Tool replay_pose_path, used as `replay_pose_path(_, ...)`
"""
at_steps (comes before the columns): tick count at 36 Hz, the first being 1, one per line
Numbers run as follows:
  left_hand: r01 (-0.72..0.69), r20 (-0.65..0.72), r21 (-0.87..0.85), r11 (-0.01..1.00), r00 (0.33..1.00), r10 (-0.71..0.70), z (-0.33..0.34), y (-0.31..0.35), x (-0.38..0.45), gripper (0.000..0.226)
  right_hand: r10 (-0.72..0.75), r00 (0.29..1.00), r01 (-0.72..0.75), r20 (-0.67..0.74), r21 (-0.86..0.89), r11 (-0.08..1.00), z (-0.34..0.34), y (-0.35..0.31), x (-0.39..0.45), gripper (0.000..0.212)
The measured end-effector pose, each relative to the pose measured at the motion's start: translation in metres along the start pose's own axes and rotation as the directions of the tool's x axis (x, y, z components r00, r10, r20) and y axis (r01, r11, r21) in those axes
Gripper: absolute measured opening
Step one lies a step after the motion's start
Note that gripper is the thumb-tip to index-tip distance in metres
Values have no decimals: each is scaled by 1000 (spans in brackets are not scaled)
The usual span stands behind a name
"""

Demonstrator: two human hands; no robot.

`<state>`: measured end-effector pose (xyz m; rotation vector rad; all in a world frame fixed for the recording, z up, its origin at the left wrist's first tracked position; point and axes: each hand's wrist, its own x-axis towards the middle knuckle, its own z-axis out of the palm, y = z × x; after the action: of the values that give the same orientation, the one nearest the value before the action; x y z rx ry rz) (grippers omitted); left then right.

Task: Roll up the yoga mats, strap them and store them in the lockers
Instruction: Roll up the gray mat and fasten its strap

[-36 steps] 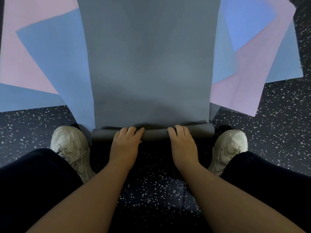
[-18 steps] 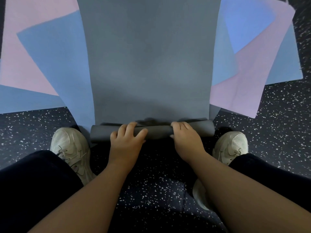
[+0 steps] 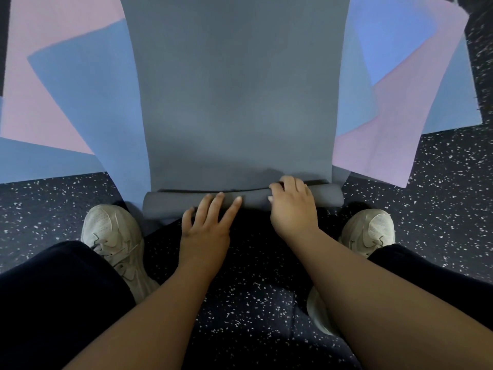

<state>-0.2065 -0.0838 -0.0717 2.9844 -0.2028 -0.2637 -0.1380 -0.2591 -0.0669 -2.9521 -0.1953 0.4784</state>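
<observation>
In the head view, a grey yoga mat point(image 3: 240, 102) is lying lengthwise away from the person, flat along most of its run, with its matte, finely textured surface showing an even slate tone. Its near end is curling into a tight, low roll point(image 3: 240, 202) that is sitting across the speckled dark floor point(image 3: 440, 188) between the two pale sneakers. A thin dark seam is running along the top of the roll where the coiled part is meeting the flat sheet.

The left hand point(image 3: 205, 228) is resting with straight, spread fingers point(image 3: 214, 202) on the near side of the roll, fingertips touching the coil and the palm hanging back over the floor; it is clasping nothing. The right hand point(image 3: 292, 206) is sitting farther right on the roll, its fingers curling over the top and its thumb pressing on the near face, so it is gripping the coil.

Under the grey mat, blue mats point(image 3: 88, 102) and pink mats point(image 3: 34, 102) are lying spread at angles on both sides, overlapping one another. The left sneaker point(image 3: 112, 233) is standing just beside the roll's left end, and the right sneaker point(image 3: 370, 231) is standing near its right end.
</observation>
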Motion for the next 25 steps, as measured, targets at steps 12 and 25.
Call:
replay_pose_path(12,42,131,-39,998,991,-36,6,-2,8,107,79,967,-64,-241,67,996,6,-26,-36,40)
replay_pose_path(25,22,165,-22,1000,986,-18,-10,-7,40,88,61,997,-64,39,74,995,19,-24,-55,96)
